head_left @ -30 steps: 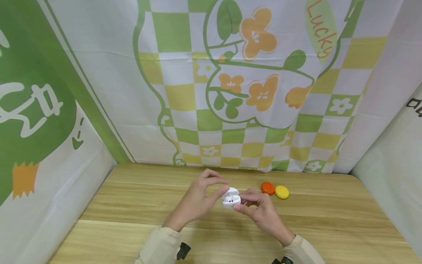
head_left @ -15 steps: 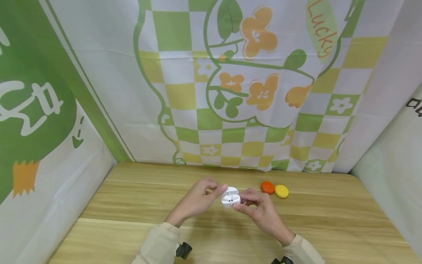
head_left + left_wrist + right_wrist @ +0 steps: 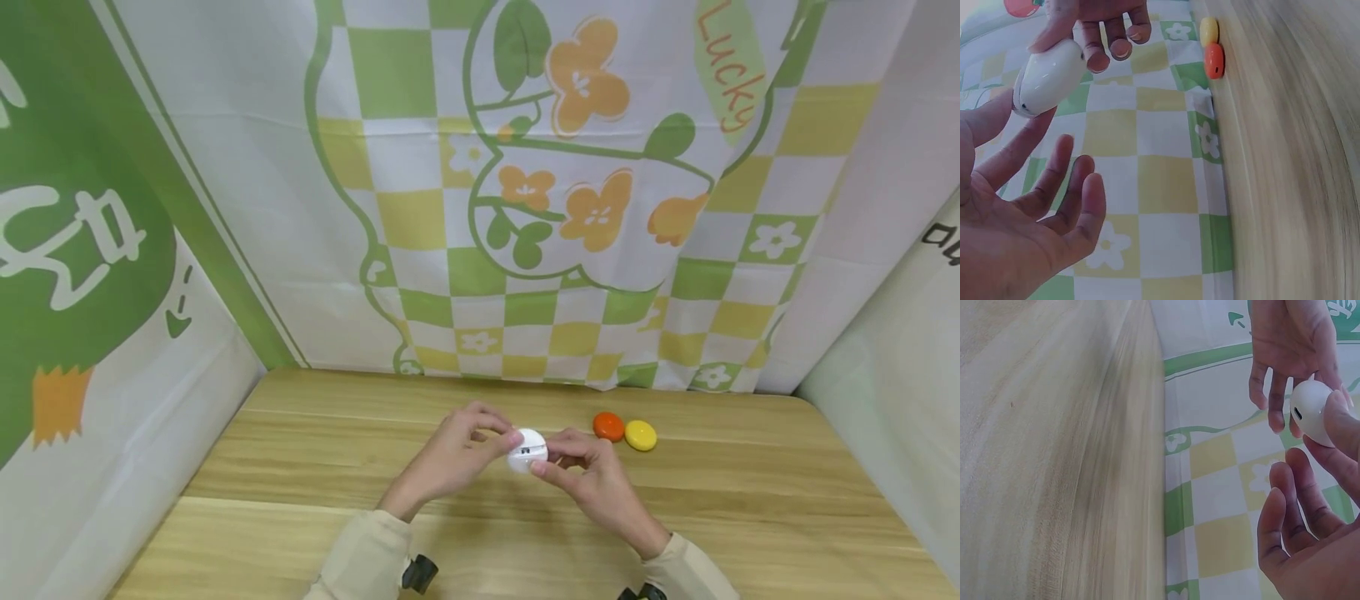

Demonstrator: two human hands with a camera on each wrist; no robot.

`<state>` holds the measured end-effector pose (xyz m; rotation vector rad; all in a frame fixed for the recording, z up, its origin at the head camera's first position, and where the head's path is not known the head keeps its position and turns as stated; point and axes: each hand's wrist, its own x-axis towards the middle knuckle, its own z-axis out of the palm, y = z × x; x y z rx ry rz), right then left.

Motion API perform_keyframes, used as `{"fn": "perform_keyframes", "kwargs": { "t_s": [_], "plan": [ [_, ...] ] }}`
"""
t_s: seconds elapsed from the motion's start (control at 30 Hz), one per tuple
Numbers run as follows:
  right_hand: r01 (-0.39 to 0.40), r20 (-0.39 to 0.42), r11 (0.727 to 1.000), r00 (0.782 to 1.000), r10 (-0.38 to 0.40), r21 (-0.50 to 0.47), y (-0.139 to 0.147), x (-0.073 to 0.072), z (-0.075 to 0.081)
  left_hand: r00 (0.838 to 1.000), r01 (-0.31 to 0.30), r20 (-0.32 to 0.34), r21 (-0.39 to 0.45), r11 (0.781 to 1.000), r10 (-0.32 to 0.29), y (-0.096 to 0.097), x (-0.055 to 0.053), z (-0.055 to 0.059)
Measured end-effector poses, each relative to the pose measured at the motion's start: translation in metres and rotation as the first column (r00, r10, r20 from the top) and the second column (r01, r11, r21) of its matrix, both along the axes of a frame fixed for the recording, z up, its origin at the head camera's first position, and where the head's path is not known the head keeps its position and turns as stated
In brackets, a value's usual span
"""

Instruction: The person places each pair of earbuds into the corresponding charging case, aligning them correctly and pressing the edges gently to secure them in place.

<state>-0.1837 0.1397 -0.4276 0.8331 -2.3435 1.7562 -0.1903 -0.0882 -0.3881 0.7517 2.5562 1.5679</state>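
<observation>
Above the tabletop, both hands hold a white round earbud case (image 3: 528, 451), its lid nearly down and a thin gap with dark spots showing at the seam. My left hand (image 3: 453, 450) pinches its lid side between thumb and index finger, the other fingers loosely bent, as the left wrist view shows. On the other side, my right hand (image 3: 592, 479) grips the case body between thumb and index finger. A small dark port slot shows on the case (image 3: 1311, 412) in the right wrist view. The case's inside is mostly hidden.
A glossy orange round case-like piece (image 3: 608, 427) and a yellow one (image 3: 641, 435) lie side by side on the wooden table (image 3: 315, 467), just beyond my right hand. A checkered, flower-printed cloth (image 3: 585, 317) hangs behind the table, with printed cloths at both sides.
The earbud case's lid has swung down from wide open to nearly closed. My left hand first lowered its raised fingers, then followed the lid slightly right. My right hand has stayed put.
</observation>
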Motion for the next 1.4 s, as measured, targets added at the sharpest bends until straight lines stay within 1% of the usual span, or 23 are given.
{"fn": "perform_keyframes", "kwargs": {
  "t_s": [0.1, 0.2, 0.33, 0.5, 0.57, 0.63, 0.7, 0.73, 0.83, 0.93, 1.03, 1.13, 1.27, 1.4],
  "plan": [
    [0.014, 0.010, 1.000, 1.000, -0.014, -0.001, 0.000, 0.000, 0.000, 0.999, -0.010, -0.046, -0.017, 1.000, 0.010, 0.001, 0.002, -0.001],
    [0.021, 0.023, 1.000, 1.000, -0.021, -0.006, 0.000, 0.000, 0.000, 0.998, -0.016, -0.068, -0.031, 0.999, 0.014, 0.002, 0.004, -0.002],
    [0.036, 0.037, 0.999, 0.999, -0.036, -0.011, 0.001, 0.000, 0.000, 0.997, -0.024, -0.076, -0.050, 0.998, 0.020, 0.001, 0.007, -0.003],
    [0.047, 0.062, 0.999, 0.997, -0.047, -0.003, 0.001, -0.001, 0.001, 0.997, -0.007, -0.077, -0.052, 0.999, 0.003, 0.000, 0.007, -0.005],
    [0.049, 0.049, 0.999, 0.998, -0.050, 0.021, 0.001, 0.000, 0.002, 0.998, 0.000, -0.068, -0.048, 0.999, -0.003, -0.001, 0.007, -0.006],
    [0.055, 0.002, 0.997, 0.998, -0.055, 0.051, 0.001, 0.000, 0.002, 0.998, 0.003, -0.057, -0.044, 0.999, -0.006, -0.001, 0.006, -0.006],
    [0.068, -0.087, 0.993, 0.994, -0.060, 0.095, 0.001, 0.000, 0.002, 0.999, 0.005, -0.038, -0.041, 0.999, -0.007, -0.002, 0.007, -0.007],
    [0.081, -0.143, 0.989, 0.988, -0.063, 0.121, 0.001, 0.000, 0.001, 1.000, 0.006, -0.029, -0.044, 0.999, -0.007, -0.002, 0.006, -0.007],
    [0.110, -0.292, 0.978, 0.955, -0.054, 0.179, 0.000, 0.000, 0.000, 1.000, 0.014, 0.006, -0.046, 0.999, -0.013, -0.002, 0.006, -0.008],
    [0.116, -0.383, 0.971, 0.923, -0.028, 0.210, -0.001, 0.002, -0.001, 0.999, 0.026, 0.041, -0.053, 0.998, -0.024, -0.002, 0.006, -0.010],
    [0.101, -0.421, 0.970, 0.907, 0.000, 0.220, -0.002, 0.003, -0.001, 0.998, 0.033, 0.059, -0.055, 0.998, -0.030, -0.002, 0.008, -0.011],
    [0.097, -0.451, 0.970, 0.892, 0.014, 0.222, -0.002, 0.003, -0.002, 0.998, 0.035, 0.057, -0.055, 0.998, -0.032, -0.002, 0.008, -0.012],
    [0.097, -0.469, 0.971, 0.883, 0.018, 0.220, -0.002, 0.002, -0.003, 0.998, 0.044, 0.055, -0.064, 0.997, -0.040, -0.002, 0.008, -0.014],
    [0.096, -0.462, 0.973, 0.887, 0.013, 0.212, 0.000, 0.002, -0.004, 0.998, 0.042, 0.039, -0.084, 0.996, -0.039, -0.003, 0.009, -0.016]
  ]
}}
